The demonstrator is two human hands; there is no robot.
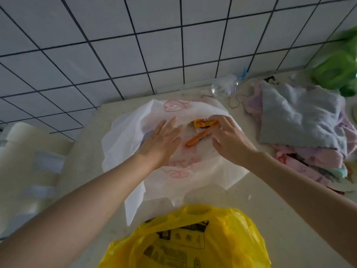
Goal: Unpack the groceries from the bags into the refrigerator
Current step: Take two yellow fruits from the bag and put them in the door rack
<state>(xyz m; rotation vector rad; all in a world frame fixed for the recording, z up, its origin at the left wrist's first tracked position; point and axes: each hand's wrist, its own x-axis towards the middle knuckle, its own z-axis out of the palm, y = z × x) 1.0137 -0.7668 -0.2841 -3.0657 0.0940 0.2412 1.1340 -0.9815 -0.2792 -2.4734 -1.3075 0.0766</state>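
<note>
Your hands are both at the mouth of the white bag (135, 136), which lies toward the back edge of the worktop (257, 207), close under the tiled wall (135, 45). Your left hand (161, 141) lies flat with straight fingers on the bag's left side, pressing the plastic down and gripping nothing. Your right hand (229, 139) has its fingers curled at the bag's right rim; whether they pinch the plastic or the yellow packet (202, 123) just beneath them, I cannot tell. An orange stick-shaped item (197, 139) lies inside the opening, between your two hands.

By my reading you are early in the job. This bag holds at least those two items, neither yet lifted out. The yellow bag (193, 238) at the near edge looks full and unopened, and a green bag (336, 72) sits at the far right corner. The refrigerator is not in view, so I cannot say what it already holds. A pile of cloths (301, 124) lies on the right side of the worktop.
</note>
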